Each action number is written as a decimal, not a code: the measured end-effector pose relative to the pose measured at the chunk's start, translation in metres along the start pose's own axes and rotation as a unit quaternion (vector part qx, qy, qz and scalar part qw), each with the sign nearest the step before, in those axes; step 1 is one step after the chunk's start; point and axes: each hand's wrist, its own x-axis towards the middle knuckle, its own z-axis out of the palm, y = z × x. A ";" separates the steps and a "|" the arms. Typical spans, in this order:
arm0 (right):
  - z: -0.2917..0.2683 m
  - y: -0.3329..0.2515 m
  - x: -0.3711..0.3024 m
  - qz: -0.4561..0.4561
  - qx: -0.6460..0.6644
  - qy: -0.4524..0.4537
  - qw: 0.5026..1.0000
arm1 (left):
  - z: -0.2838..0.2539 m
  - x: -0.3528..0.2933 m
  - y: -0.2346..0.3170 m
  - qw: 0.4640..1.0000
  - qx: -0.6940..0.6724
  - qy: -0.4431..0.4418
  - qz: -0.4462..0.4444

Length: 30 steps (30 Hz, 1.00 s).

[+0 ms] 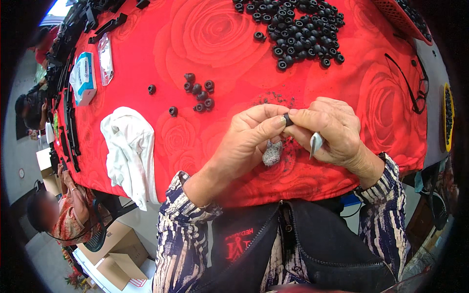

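Between the fingertips of both hands is a small black round part (287,119), mostly covered by them. My left hand (244,136) is closed in a pinch on it. The thumb and forefinger of my right hand (337,129) meet it from the other side. My right hand also grips a small blade with a white wrapping (316,141), its tip pointing down. Just below my left fingers is a grey speckled lump (272,154); whether it is worn on a finger or lies apart, I cannot tell. Dark crumbs (281,100) are scattered around the hands.
A heap of black knob-like parts (305,39) lies at the back, a smaller group (198,93) left of centre. Around them on the red rose-patterned cloth (205,24) are a white cloth (128,146), tissue pack (84,80), eyeglasses (415,88) and a red basket (403,19). People sit at left.
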 end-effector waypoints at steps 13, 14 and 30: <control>-0.013 0.005 0.010 0.222 0.180 -0.092 0.954 | 0.005 -0.004 0.008 0.993 0.094 0.014 0.069; -0.011 0.006 0.010 0.216 0.175 -0.099 0.956 | 0.005 -0.004 0.008 0.993 0.095 0.018 0.066; -0.012 0.008 0.010 0.181 0.153 -0.119 0.964 | 0.005 -0.005 0.008 0.990 0.124 0.042 0.049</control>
